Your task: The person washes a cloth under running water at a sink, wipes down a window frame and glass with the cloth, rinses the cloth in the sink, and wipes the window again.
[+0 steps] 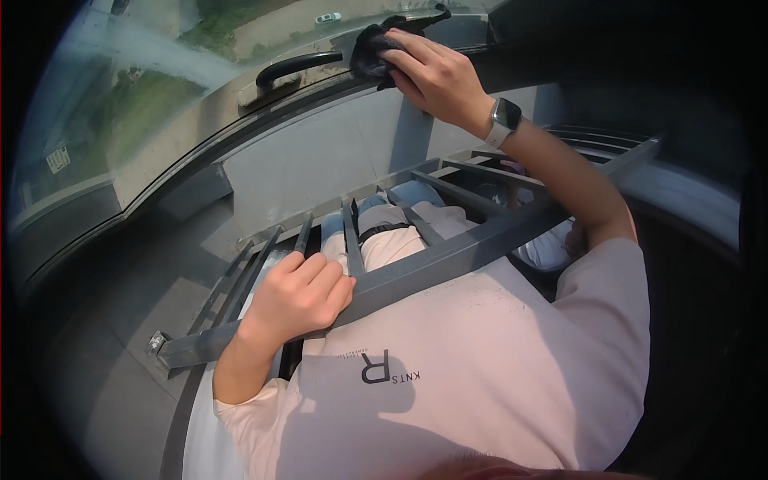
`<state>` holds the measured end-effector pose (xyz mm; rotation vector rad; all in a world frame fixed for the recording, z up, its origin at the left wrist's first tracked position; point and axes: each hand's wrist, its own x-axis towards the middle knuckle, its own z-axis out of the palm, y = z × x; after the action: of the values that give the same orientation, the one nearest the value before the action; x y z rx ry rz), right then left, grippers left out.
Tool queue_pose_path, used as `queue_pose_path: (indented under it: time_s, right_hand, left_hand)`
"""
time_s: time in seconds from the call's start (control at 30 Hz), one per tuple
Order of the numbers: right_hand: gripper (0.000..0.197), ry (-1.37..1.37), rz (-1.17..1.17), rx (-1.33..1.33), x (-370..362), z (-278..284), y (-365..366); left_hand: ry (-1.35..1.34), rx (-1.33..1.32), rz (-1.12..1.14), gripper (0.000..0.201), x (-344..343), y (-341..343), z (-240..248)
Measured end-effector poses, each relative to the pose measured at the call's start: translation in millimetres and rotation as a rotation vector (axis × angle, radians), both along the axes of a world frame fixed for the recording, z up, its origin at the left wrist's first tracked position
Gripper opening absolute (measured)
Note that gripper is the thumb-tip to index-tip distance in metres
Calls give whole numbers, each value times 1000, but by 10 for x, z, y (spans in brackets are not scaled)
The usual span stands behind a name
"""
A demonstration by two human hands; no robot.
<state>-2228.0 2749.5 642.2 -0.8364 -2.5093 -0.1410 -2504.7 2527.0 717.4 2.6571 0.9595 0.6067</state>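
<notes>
My left hand (300, 296) is closed over the top bar of a grey metal railing (448, 254), knuckles up. My right hand (438, 78), stretched up and forward, grips a dark cloth (371, 53). The bunched cloth lies against the window frame, just right of a black window handle (300, 66), and one loose end trails to the right. A watch with a pale strap (506, 122) is on my right wrist. My fingertips are partly sunk in the cloth.
Window glass (152, 76) fills the upper left, with greenery and a white car (328, 18) beyond. Below the frame is a pale wall (308, 164). The railing's bars cross in front of my lower body. A white item (548, 248) behind them is unclear.
</notes>
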Motion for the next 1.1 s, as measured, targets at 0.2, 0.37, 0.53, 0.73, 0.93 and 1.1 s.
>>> queue_pose_path:
  time_s: [0.2, 0.37, 0.53, 0.73, 0.93, 1.1]
  right_hand:
    - [26, -131, -312, 87, 1029, 232, 35]
    - [13, -71, -373, 162, 896, 385, -55]
    - [19, 77, -379, -210, 529, 784, -423]
    - [33, 1051, -175, -1450, 930, 1112, -1122]
    - [37, 1704, -50, -1491, 1284, 1465, -2305]
    - [37, 2286, 540, -1404, 1572, 1211, -3072]
  left_hand:
    - [57, 171, 9, 27, 117, -20, 127]
    - [184, 245, -12, 31, 137, -101, 346]
    - [156, 317, -18, 31, 291, -252, 486]
    - [11, 176, -92, 28, 343, -432, 605]
    - [59, -211, 225, 25, 327, -592, 543]
    - [35, -561, 246, 33, 466, -590, 423]
